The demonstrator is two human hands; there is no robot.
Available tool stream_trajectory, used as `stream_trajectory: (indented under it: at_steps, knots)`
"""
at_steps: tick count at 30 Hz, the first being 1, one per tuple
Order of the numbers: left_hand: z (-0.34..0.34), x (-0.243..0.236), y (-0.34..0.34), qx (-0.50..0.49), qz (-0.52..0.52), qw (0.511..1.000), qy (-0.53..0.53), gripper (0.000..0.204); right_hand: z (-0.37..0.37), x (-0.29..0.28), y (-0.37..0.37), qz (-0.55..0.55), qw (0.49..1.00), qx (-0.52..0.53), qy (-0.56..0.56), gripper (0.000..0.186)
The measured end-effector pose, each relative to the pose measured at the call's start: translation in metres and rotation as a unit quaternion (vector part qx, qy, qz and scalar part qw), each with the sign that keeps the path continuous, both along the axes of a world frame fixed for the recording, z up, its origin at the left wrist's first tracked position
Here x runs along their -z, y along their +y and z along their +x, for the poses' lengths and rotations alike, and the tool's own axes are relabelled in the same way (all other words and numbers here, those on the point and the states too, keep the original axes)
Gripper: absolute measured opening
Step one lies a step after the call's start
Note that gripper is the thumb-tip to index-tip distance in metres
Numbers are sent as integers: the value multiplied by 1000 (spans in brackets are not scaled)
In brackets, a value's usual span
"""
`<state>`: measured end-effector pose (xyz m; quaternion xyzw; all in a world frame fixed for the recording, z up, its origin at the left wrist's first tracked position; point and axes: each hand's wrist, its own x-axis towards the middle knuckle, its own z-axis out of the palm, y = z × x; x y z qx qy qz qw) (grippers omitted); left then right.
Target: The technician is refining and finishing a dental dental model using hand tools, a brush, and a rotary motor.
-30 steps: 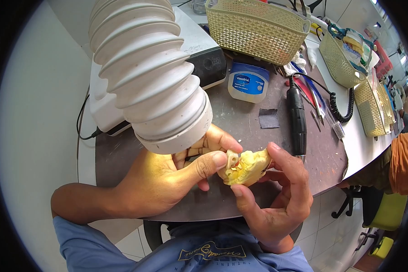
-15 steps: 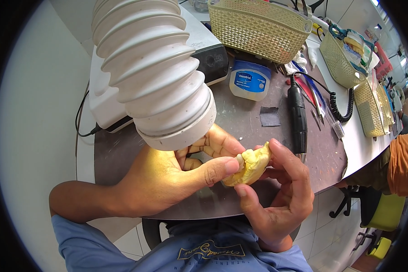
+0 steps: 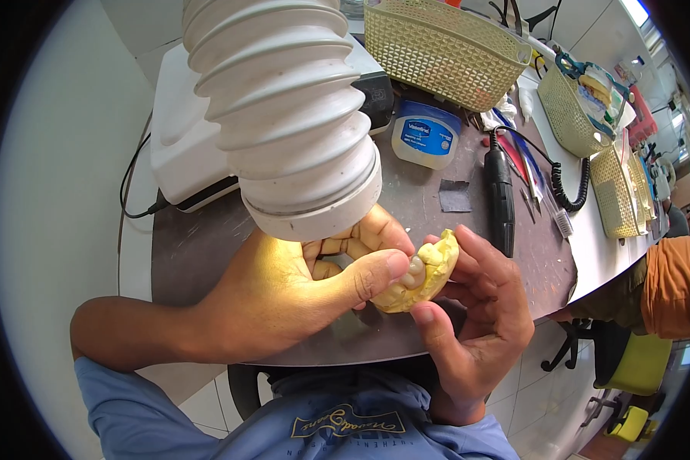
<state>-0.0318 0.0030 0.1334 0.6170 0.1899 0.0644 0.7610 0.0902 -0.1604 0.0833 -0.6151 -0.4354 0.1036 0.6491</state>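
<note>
Between my two hands is a yellow plaster dental model (image 3: 438,270), held up over the near edge of the bench. Whitish tooth crowns (image 3: 414,273) sit along it on the side toward my left hand. The fingers and thumb of my right hand (image 3: 487,314) grip its right side. My left hand (image 3: 284,295) pinches its left end, the thumb lying against the crowns and the fingers behind. Just above my left hand hangs the mouth of a white ribbed suction hose (image 3: 314,218), which hides part of the fingers.
On the dark bench mat (image 3: 406,203) lie a jar with a blue label (image 3: 426,134), a black rotary handpiece (image 3: 500,203), a small brush (image 3: 563,222) and slim tools. Woven baskets (image 3: 445,57) line the back and right. A white box (image 3: 188,146) stands left. Someone in orange (image 3: 667,284) is at right.
The dental model has turned in my fingers, so more of the whitish crowns now show. My left thumb has shifted slightly along it. The whole view has moved a little.
</note>
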Motion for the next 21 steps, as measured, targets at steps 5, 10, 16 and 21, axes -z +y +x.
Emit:
stream_trajectory:
  at_steps: [5,10,16,21]
  knots:
    - [-1,9,1,4,45,998,-35,23,-1,-2,0,-6,1000,3,-2,64]
    - [-1,10,6,18,56,998,-13,24,-1,-1,0,-17,1000,5,16,64]
    - [-3,17,-4,-14,63,996,-61,21,-2,-6,0,-30,998,0,52,61]
    - [-5,13,-10,-24,82,994,-66,19,1,-11,1,-44,995,6,88,57]
